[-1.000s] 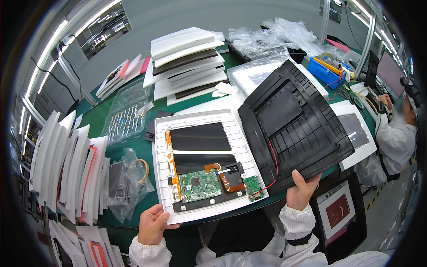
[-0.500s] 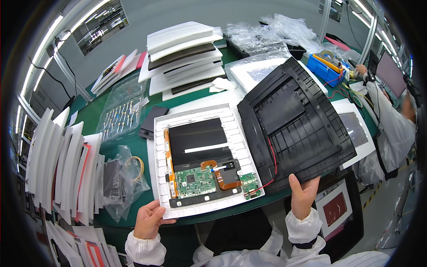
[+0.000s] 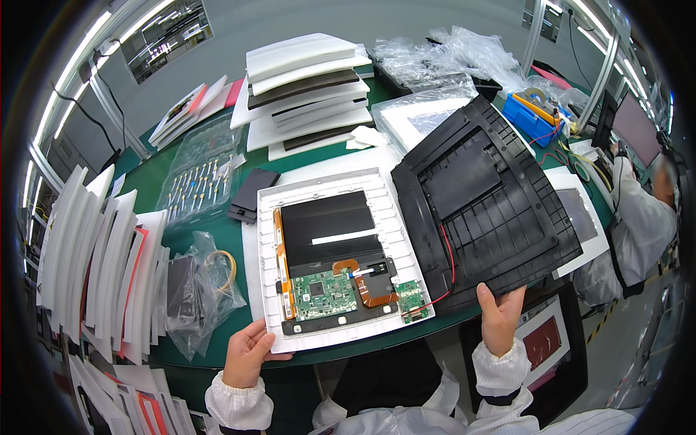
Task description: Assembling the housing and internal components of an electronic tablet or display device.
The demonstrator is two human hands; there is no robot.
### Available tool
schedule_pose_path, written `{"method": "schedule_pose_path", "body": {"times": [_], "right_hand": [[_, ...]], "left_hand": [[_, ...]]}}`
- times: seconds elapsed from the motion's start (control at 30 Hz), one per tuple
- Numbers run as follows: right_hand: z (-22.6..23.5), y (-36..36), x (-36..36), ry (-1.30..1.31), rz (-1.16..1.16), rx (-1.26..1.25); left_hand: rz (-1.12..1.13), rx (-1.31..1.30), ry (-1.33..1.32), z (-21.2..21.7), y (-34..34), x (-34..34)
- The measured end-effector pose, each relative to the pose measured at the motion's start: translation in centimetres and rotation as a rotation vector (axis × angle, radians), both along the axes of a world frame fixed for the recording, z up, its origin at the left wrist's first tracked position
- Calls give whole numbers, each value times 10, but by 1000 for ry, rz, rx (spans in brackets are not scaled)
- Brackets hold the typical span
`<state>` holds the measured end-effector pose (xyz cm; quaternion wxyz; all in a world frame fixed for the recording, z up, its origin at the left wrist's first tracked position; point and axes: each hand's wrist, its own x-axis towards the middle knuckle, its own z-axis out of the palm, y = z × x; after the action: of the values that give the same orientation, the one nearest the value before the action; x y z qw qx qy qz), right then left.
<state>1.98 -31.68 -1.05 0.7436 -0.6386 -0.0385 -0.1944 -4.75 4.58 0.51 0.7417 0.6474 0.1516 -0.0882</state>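
A white display housing (image 3: 396, 235) lies face down at the table's front edge, its inside showing. Within it are a dark panel (image 3: 326, 212), a green circuit board (image 3: 328, 293), an orange flat cable (image 3: 284, 254) and a smaller green board (image 3: 412, 299). My left hand (image 3: 249, 353) is closed on the housing's lower left corner, fingers underneath. In my right hand (image 3: 502, 320), thumb on top, is the lower edge of a black ribbed back cover (image 3: 507, 225), tilted beside the housing. A red wire (image 3: 452, 264) runs between the small board and the cover.
Foam sheets (image 3: 304, 61) are stacked at the back, and panels (image 3: 109, 268) stand upright on the left. Nearby lie a clear tray of small cables (image 3: 199, 185), a bagged dark part (image 3: 185, 293) and a blue bin (image 3: 528, 119). A co-worker's sleeve (image 3: 645, 210) shows at right.
The housing and cover sit slightly farther right in the picture, as does most of the scene. Both hands keep their holds. The co-worker's hand at right has moved lower.
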Motion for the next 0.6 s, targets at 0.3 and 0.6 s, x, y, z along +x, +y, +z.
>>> {"method": "schedule_pose_path", "body": {"times": [0.3, 0.6], "right_hand": [[10, -4, 6, -15, 34, -51], [6, -9, 9, 7, 35, -14]], "left_hand": [[-33, 55, 30, 8, -1, 7], [-7, 25, 3, 8, -2, 11]]}}
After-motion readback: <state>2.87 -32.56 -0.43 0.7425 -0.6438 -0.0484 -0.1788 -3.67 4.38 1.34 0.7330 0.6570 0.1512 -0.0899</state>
